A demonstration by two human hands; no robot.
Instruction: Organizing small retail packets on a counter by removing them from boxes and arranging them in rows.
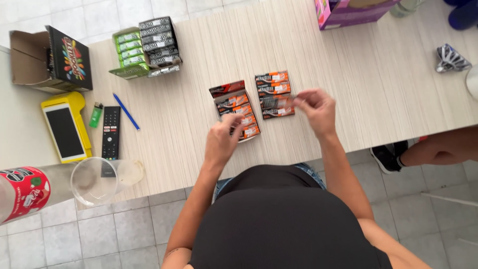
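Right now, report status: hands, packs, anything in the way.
Left hand on the left orange display box, grip unclear. Right hand pinching at a pack in the right orange box. Nothing between them; blue pen lies well left.

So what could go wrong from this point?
The left hand rests on the left orange pack box while the right hand pinches at the right orange pack box; a tug could scatter packs. The empty glass overhangs the table edge and might fall.
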